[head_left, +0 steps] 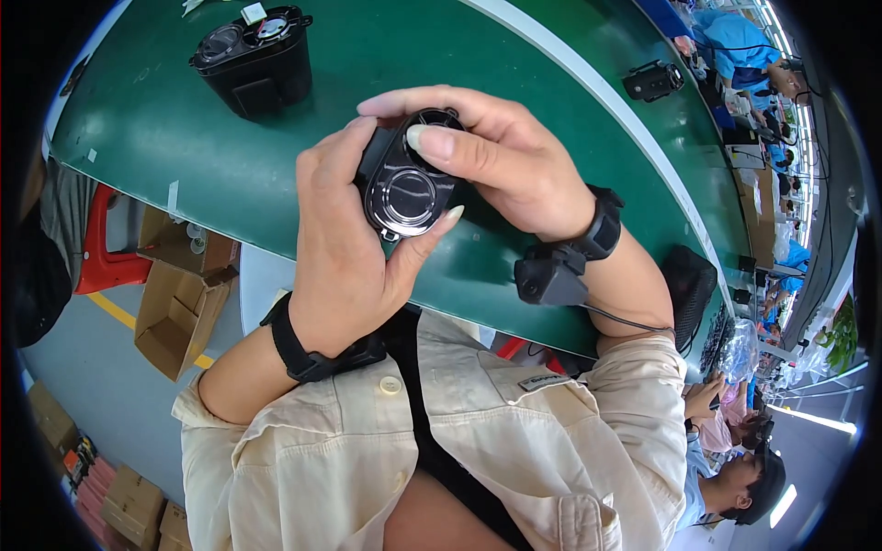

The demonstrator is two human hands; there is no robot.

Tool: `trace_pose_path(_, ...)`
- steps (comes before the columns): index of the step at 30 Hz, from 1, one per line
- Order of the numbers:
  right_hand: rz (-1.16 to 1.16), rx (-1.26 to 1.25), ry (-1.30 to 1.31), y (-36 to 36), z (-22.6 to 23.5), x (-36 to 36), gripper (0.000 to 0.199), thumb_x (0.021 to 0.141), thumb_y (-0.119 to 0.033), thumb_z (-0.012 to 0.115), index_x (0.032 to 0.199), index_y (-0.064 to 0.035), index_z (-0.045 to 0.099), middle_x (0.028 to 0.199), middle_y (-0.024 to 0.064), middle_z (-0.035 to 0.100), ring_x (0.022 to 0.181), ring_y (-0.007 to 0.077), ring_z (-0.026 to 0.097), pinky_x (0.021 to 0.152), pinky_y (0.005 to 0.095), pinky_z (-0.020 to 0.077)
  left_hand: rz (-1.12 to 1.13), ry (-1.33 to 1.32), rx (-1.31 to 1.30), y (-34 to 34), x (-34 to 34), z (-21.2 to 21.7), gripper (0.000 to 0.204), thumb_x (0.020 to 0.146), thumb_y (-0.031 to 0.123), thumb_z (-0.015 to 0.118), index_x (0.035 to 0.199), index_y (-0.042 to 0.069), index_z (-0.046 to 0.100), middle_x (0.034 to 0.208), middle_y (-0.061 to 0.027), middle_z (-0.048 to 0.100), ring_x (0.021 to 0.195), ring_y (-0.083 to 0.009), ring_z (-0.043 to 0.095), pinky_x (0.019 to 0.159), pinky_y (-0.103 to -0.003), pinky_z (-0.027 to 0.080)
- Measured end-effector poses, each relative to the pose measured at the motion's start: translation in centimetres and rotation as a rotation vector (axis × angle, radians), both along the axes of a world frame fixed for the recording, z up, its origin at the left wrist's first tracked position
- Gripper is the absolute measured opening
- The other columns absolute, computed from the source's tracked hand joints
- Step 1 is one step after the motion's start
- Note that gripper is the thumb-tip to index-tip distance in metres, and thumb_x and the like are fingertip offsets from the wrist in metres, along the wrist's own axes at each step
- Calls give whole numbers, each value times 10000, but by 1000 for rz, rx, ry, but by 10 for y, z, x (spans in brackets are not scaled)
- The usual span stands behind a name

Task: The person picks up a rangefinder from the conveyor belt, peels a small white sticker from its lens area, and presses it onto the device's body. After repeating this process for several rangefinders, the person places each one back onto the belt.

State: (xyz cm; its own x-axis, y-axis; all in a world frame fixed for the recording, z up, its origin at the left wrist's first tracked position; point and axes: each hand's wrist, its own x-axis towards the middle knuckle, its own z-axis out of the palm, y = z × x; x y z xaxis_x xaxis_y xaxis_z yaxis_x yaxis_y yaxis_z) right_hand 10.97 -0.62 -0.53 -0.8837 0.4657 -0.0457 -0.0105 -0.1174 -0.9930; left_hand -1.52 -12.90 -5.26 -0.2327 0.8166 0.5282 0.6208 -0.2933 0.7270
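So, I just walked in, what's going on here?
A person is holding a small black speaker in both hands over a green table. The left hand cups its side, while the right hand wraps the far end with its thumb over the top face. One shiny round disc shows in front of that thumb. A similar black unit stands farther back on the table, to the left, untouched.
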Motion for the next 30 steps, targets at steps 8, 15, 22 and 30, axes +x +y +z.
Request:
trace_pose_path(8,-230,-119,35,-27,-3,0,296,977,-198,519,1176,16,570,1083,91,615,976,154,599,886,290,482,21,4,-24,0,4,-3,741,835,204,730,1392,-14,293,1194,-175,427,1088,-284,476,937,-367,403)
trace_pose_path(15,-171,-210,167,-23,-11,-5,310,984,-221,507,1202,-1,524,1166,100,563,1064,164,554,924,309,456,-88,61,-8,-7,-8,3,947,652,154,857,1390,-21,291,1263,-221,460,1086,-352,491,917,-423,423)
trace_pose_path(22,22,-378,289,-18,-21,-7,336,980,-190,518,1261,-22,445,1227,105,505,1166,180,486,1004,334,392,-230,-189,-64,-3,-15,2,1053,593,128,872,1425,-7,241,1333,-183,415,1222,-271,474,1027,-375,394)
trace_pose_path(30,-41,-62,226,-29,-14,-4,280,958,-89,536,1218,-22,458,1161,94,538,1113,158,521,950,307,426,-207,-192,-77,-1,-14,0,1074,569,144,891,1421,2,252,1344,-171,416,1206,-261,492,1009,-372,414)
